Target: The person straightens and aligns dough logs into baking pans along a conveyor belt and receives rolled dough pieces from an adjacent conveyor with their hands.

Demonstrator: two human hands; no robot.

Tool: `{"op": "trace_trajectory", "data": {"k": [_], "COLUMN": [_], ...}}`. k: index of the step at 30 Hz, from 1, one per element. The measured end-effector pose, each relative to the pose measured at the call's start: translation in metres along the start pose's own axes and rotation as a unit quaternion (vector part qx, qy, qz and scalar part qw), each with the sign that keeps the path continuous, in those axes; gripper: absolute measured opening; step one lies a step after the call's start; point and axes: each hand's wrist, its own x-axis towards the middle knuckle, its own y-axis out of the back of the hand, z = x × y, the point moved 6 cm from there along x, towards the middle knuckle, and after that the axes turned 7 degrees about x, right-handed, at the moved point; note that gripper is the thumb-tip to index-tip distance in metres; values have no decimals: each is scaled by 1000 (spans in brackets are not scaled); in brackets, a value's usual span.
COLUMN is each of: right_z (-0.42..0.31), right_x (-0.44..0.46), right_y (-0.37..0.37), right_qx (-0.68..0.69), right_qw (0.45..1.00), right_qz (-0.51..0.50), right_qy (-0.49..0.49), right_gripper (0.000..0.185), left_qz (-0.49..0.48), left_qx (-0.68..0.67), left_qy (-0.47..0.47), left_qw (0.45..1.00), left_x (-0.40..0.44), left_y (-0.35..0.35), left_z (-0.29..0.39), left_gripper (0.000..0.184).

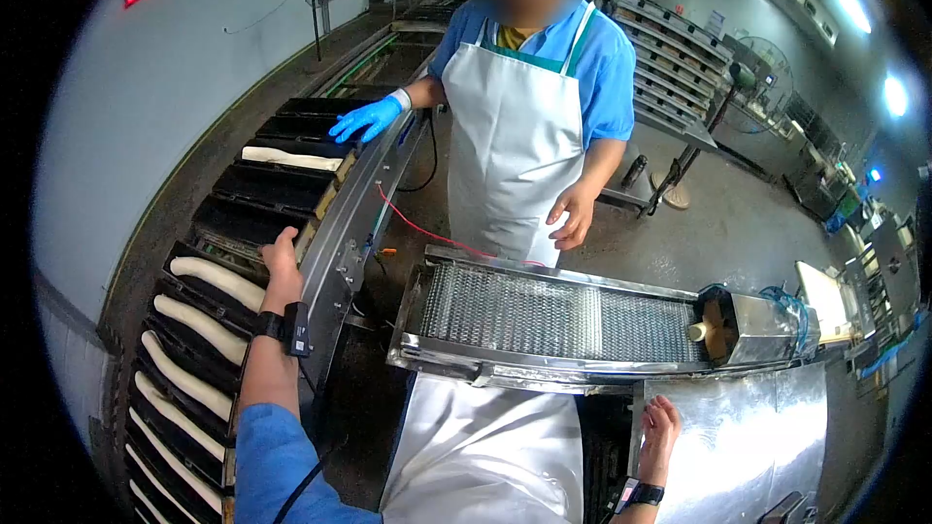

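My left hand [282, 257] is at the near end of a black bread pan [250, 217] on the conveyor line, its fingers bent against the pan's edge and the thumb raised. Just below it, a long pale dough roll [218, 279] lies in another pan, and several more dough rolls lie in the pans nearer to me. My right hand [661, 427] is over the left edge of a shiny metal table [748, 437], fingers loosely bent and apart, holding nothing. Past the table's far edge, a small dough piece [697, 332] sits at the outlet of a metal machine [762, 328].
A mesh conveyor belt [524, 311] crosses in front of me. Behind it stands a co-worker in a white apron [510, 136]; their blue-gloved hand [367, 120] is over the pans, beside another dough strip [291, 157]. A red cable [427, 228] hangs by the line's metal rail [345, 233].
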Motion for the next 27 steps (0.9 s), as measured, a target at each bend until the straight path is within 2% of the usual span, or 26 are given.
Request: {"op": "trace_trajectory", "data": {"k": [3, 5, 7, 8, 11, 12, 14, 15, 16, 17, 18, 19, 20, 21, 23, 25, 27], "right_z": [0, -9, -15, -17, -18, -12, -29, -26, -27, -27, -26, -23, -18, -21, -14, -14, -15], "right_x": [3, -1, 6, 16, 62, 85, 93, 106, 124, 135, 147, 160, 171, 172, 173, 175, 175], "right_y": [-8, -24, -36, -41, -62, -63, -91, -92, -96, -101, -100, -98, -93, -91, -94, -95, -95], "right_qx": [-6, 1, 8, -25, -106, -140, -231, -231, -409, -565, -567, -587, -606, -609, -735, -750, -779], "right_qw": [1000, 1000, 1000, 999, 989, 980, 959, 959, 871, 734, 731, 740, 746, 744, 623, 604, 559], "right_qz": [6, 2, -1, -18, -81, -107, -106, -105, -77, -45, -43, -56, -69, -70, -112, -101, -100], "right_qy": [-3, 5, 12, 24, 70, 96, 128, 130, 260, 376, 377, 323, 268, 267, 245, 249, 267], "right_gripper": [40, 39, 39, 38, 40, 41, 49, 49, 55, 61, 61, 60, 60, 60, 59, 57, 51], "left_qz": [23, 47, 82, 84, 43, 3, -37, 13, 63, 61, 66, 71, 68, 85, 103, 110, 106], "left_qx": [66, 75, 45, 47, 88, 112, 135, 277, 412, 411, 447, 483, 483, 482, 481, 467, 465], "left_qy": [-6, 0, -87, -88, -77, -79, -80, -94, -106, -106, -56, -5, -3, -32, -59, -39, -47], "left_qw": [998, 996, 992, 991, 992, 991, 987, 956, 903, 903, 890, 873, 873, 872, 868, 876, 878], "left_x": [51, 49, 10, -2, -14, -10, -11, -16, -21, -24, -25, -24, -23, -21, -18, -20, -28], "left_y": [12, 19, 22, 24, 26, 25, 21, 25, 25, 21, 18, 17, 15, 14, 14, 14, 14], "left_z": [-46, -55, -34, -25, -17, -18, -20, -17, -11, -6, -3, -4, -7, -7, -5, -6, 1], "left_gripper": [101, 106, 111, 111, 117, 119, 122, 122, 122, 122, 122, 123, 123, 123, 122, 121, 120]}}
